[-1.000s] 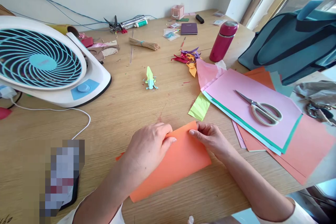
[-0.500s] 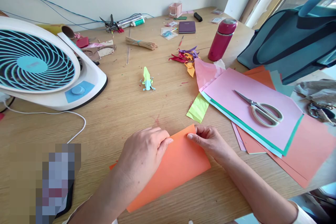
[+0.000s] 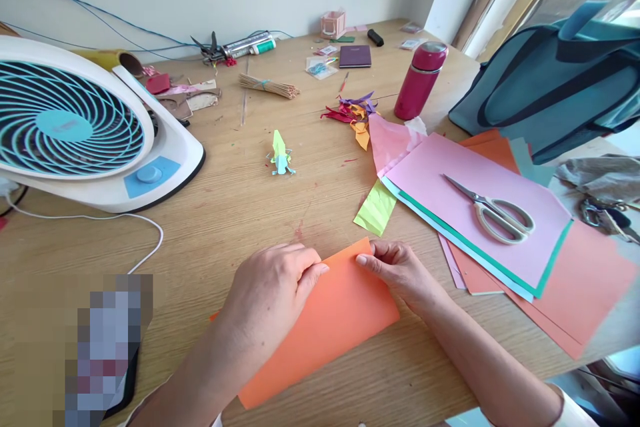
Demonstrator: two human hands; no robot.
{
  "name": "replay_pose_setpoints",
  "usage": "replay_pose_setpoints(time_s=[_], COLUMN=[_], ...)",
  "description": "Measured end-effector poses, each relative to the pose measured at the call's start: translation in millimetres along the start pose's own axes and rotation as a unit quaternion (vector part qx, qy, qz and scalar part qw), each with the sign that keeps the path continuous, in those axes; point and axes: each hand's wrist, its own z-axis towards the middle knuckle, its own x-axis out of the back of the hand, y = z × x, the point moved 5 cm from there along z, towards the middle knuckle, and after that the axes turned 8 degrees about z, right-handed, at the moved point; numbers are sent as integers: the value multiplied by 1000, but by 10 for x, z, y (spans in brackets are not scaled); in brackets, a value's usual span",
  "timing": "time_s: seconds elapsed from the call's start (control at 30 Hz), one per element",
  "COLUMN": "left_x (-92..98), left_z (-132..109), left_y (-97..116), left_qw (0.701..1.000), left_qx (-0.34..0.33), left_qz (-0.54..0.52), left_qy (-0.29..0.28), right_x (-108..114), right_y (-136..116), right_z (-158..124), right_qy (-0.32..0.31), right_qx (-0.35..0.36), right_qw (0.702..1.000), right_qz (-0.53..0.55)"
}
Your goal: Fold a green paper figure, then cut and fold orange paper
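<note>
An orange sheet of paper (image 3: 325,340) lies slantwise on the table in front of me, its far edge lifted a little. My left hand (image 3: 280,293) lies over its left part, thumb and curled fingers closed on the far edge. At the upper right corner, my right hand (image 3: 397,270) pinches the paper between thumb and fingers. The left forearm hides part of the sheet's left side. Beyond the hands stands a small folded paper figure (image 3: 281,155) in yellow-green and light blue. Close to my right hand is a creased yellow-green paper strip (image 3: 376,208).
To the right, scissors (image 3: 493,210) rest on stacked coloured paper (image 3: 530,240). A fan (image 3: 170,153) stands at the left. Farther back are a red bottle (image 3: 420,83), folded paper pieces (image 3: 357,113), a bundle of sticks (image 3: 270,85) and a blue bag (image 3: 530,87).
Both hands keep their grip on the orange paper and have hardly moved. The whole view has shifted very slightly.
</note>
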Motion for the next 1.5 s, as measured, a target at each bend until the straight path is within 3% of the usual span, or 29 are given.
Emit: replay_pose_setpoints(time_s=[1.5], left_x=[-29], left_z=[8], left_y=[-58], left_qw=[999], left_qx=[24], left_qz=[-30], left_qy=[-11], right_x=[21], right_y=[36], right_z=[5], right_qy=[-8], right_qx=[0], right_qw=[1000], right_qz=[21])
